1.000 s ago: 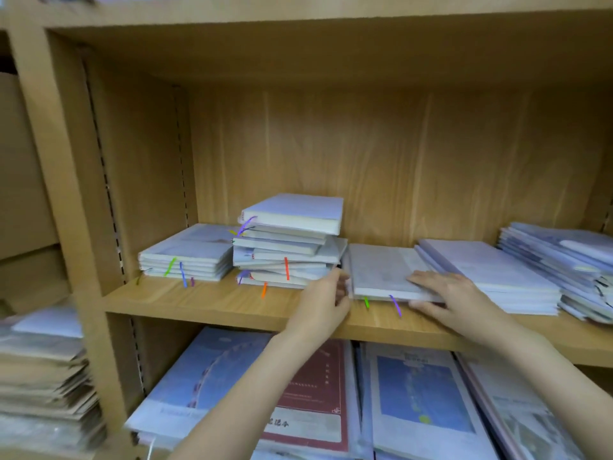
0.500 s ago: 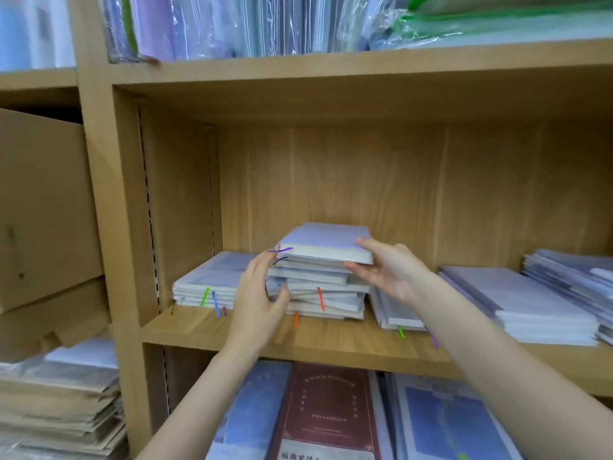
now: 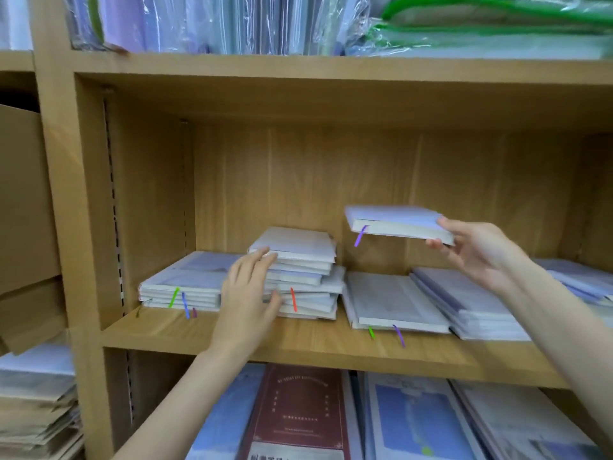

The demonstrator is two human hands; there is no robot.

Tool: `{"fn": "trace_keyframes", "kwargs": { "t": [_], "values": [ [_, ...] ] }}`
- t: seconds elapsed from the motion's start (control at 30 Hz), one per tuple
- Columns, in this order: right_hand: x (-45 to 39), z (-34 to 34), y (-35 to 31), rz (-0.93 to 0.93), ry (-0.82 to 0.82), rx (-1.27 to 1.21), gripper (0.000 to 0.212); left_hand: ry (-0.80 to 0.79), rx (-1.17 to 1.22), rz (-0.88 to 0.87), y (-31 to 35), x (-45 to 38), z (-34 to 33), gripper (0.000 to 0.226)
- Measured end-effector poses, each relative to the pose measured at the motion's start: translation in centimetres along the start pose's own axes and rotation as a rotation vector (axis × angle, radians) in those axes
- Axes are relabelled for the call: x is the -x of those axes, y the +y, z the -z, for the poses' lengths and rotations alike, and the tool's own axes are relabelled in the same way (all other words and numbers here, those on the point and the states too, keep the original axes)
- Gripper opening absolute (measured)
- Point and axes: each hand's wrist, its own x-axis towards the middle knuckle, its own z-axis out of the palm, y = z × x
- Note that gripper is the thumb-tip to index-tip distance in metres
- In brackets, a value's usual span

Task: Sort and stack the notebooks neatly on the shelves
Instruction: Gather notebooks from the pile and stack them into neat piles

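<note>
Right hand (image 3: pixel 477 252): raised over the wooden shelf (image 3: pixel 298 341), fingers pinching the pale lavender notebook (image 3: pixel 396 224) by its right edge, level in mid-air.
Left hand (image 3: pixel 247 293): fingers spread, pressing the uneven middle stack of pale notebooks (image 3: pixel 306 277) from its left side.

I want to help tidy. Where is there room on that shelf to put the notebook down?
The shelf has a bare strip along its front edge, before the piles. The low pile, under the lifted notebook in the right hand, has room on top. The messy pile by the left hand is crowded.

Two bare forearms, no sleeves, rings or watch visible.
</note>
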Motion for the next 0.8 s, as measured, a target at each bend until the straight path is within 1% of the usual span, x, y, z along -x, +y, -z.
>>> {"fn": "trace_keyframes", "kwargs": {
  "t": [0.1,0.23,0.33,0.37,0.4,0.47,0.5,0.57,0.6,0.67,0.73,0.8],
  "values": [
    [0.0,2.8,0.1,-0.001,0.070,-0.003,0.009,-0.088,0.041,-0.116,2.7,0.3,-2.1,0.048],
    [-0.3,6.4,0.8,0.003,0.126,0.045,0.008,-0.220,0.069,-0.186,5.2,0.1,-5.5,0.050],
    [-0.3,8.6,1.3,0.008,0.149,0.059,0.007,-0.385,0.030,-0.273,7.1,-0.1,-7.4,0.047],
    [-0.3,9.3,1.4,0.003,0.152,0.060,0.007,-0.453,-0.010,-0.277,7.7,-0.2,-7.9,0.048],
    [-0.3,9.9,1.5,-0.003,0.156,0.065,0.007,-0.522,-0.049,-0.246,8.4,-0.5,-8.2,0.051],
    [-0.2,10.9,1.7,-0.022,0.162,0.088,0.005,-0.639,-0.117,-0.094,9.5,-1.0,-8.4,0.056],
    [-0.2,11.3,1.9,-0.044,0.166,0.121,0.007,-0.681,-0.104,-0.005,10.0,-1.2,-8.6,0.059],
    [-0.1,12.1,2.4,-0.100,0.166,0.247,0.017,-0.770,0.014,0.167,10.6,-1.2,-9.0,0.066],
    [0.0,12.3,2.7,-0.126,0.153,0.316,0.018,-0.797,0.096,0.250,10.9,-1.2,-9.1,0.068],
    [0.1,12.4,3.2,-0.157,0.117,0.404,0.012,-0.753,0.330,0.449,11.1,-1.2,-9.2,0.070],
    [0.0,12.4,3.6,-0.169,0.101,0.436,0.015,-0.610,0.656,0.686,11.3,-1.5,-9.1,0.068],
    [-0.2,12.4,3.7,-0.191,0.098,0.426,0.024,-0.465,0.931,0.902,11.5,-1.8,-8.8,0.057]
  ]
}}
